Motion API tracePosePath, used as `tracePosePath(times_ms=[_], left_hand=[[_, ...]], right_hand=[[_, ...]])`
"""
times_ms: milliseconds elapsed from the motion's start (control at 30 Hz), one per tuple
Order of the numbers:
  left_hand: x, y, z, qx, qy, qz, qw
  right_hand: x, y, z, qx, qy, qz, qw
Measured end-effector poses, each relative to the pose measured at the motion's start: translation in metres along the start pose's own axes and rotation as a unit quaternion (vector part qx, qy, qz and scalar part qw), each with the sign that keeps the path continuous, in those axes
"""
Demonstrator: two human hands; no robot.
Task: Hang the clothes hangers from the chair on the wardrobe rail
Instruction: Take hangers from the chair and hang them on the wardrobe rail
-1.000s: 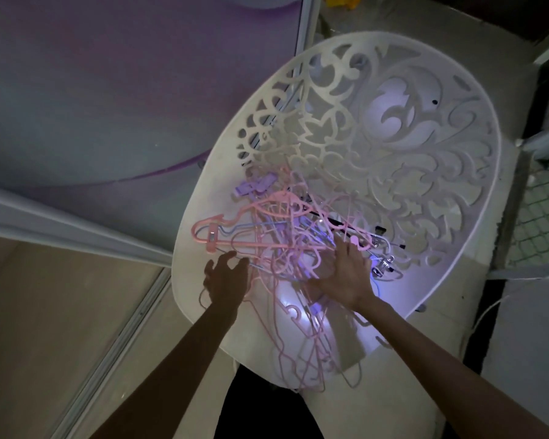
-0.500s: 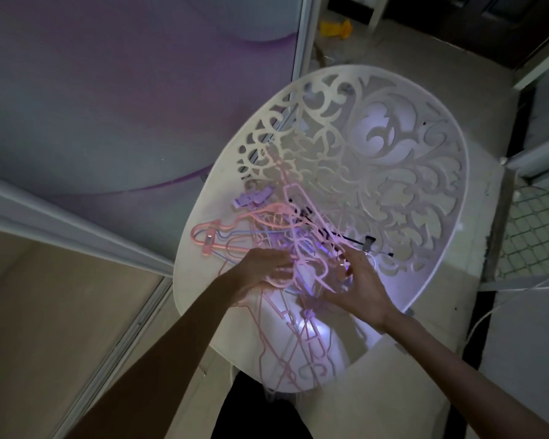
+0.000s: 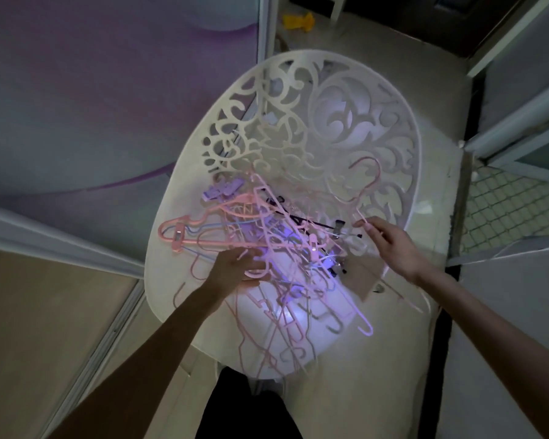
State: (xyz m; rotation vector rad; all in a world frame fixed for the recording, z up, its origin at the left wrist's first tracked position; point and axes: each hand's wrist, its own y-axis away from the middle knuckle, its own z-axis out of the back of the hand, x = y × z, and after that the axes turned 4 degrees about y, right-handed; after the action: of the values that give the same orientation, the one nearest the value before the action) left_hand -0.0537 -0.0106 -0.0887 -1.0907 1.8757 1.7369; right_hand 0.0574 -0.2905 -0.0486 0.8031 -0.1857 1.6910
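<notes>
White openwork chair (image 3: 393,128) stands on a pale tiled floor (image 3: 403,359), dimly lit. Tangled heap of hangers (image 3: 267,236), mostly pink, lies on the seat, spilling over its 6 o'clock edge. Left hand (image 3: 235,269), at 7 o'clock of the heap, curls round a pink hook. Right hand (image 3: 390,242), at 3 o'clock, pinches a thin pink hanger (image 3: 366,185) raised against the backrest. Purple-grey sliding panel (image 3: 108,90) at 10 o'clock; mesh grille (image 3: 507,204) at 3 o'clock; yellow object (image 3: 298,21) at 12 o'clock.
</notes>
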Motion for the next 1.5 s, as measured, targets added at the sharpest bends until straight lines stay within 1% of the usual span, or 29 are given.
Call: tracePosePath(times_ms=[100, 233, 367, 467, 567, 633, 733, 833, 933, 1000, 1100, 1167, 1267, 1300, 1367, 1500], left_hand=[[-0.006, 0.002, -0.012, 0.021, 0.004, 0.004, 1.0], [-0.024, 0.011, -0.025, -0.011, 0.007, 0.044, 0.999], [-0.049, 0.033, -0.033, 0.039, -0.038, 0.096, 0.994], [-0.078, 0.07, -0.047, 0.052, -0.055, 0.087, 0.993], [-0.107, 0.114, -0.05, 0.039, -0.05, 0.054, 0.996], [-0.118, 0.141, -0.042, 0.029, -0.03, 0.048, 0.998], [-0.129, 0.193, -0.016, -0.003, 0.014, 0.044, 0.999], [-0.131, 0.235, 0.013, -0.045, 0.023, 0.048, 0.998], [-0.129, 0.28, 0.046, -0.091, 0.036, 0.038, 0.994], [-0.129, 0.309, 0.071, -0.106, 0.044, 0.025, 0.993], [-0.127, 0.357, 0.116, -0.134, 0.004, 0.001, 0.991], [-0.128, 0.387, 0.152, -0.152, -0.018, -0.018, 0.988], [-0.13, 0.44, 0.201, -0.188, -0.013, -0.053, 0.981], [-0.131, 0.465, 0.222, -0.209, -0.018, -0.074, 0.975], [-0.14, 0.478, 0.235, -0.234, -0.029, -0.099, 0.967], [-0.148, 0.543, 0.292, -0.324, -0.084, -0.143, 0.931]], right_hand=[[-0.004, 0.008, 0.001, -0.025, -0.022, -0.004, 0.999], [0.006, 0.022, 0.004, -0.02, -0.017, 0.007, 1.0], [0.032, 0.037, 0.02, 0.001, 0.004, 0.011, 1.0], [0.063, 0.056, 0.044, 0.013, 0.003, 0.022, 1.0], [0.099, 0.071, 0.064, 0.024, 0.017, 0.057, 0.998], [0.121, 0.082, 0.071, 0.043, 0.047, 0.07, 0.995], [0.165, 0.101, 0.079, 0.083, 0.076, 0.093, 0.989], [0.21, 0.117, 0.078, 0.124, 0.079, 0.119, 0.982], [0.261, 0.136, 0.061, 0.155, 0.069, 0.174, 0.97], [0.294, 0.149, 0.043, 0.171, 0.062, 0.213, 0.96], [0.35, 0.174, 0.017, 0.194, 0.036, 0.226, 0.954], [0.388, 0.193, -0.001, 0.193, 0.014, 0.229, 0.954], [0.442, 0.23, -0.028, 0.195, -0.037, 0.238, 0.951], [0.466, 0.246, -0.04, 0.195, -0.053, 0.235, 0.951], [0.484, 0.256, -0.047, 0.209, -0.069, 0.22, 0.95], [0.559, 0.299, -0.083, 0.242, -0.132, 0.199, 0.94]])
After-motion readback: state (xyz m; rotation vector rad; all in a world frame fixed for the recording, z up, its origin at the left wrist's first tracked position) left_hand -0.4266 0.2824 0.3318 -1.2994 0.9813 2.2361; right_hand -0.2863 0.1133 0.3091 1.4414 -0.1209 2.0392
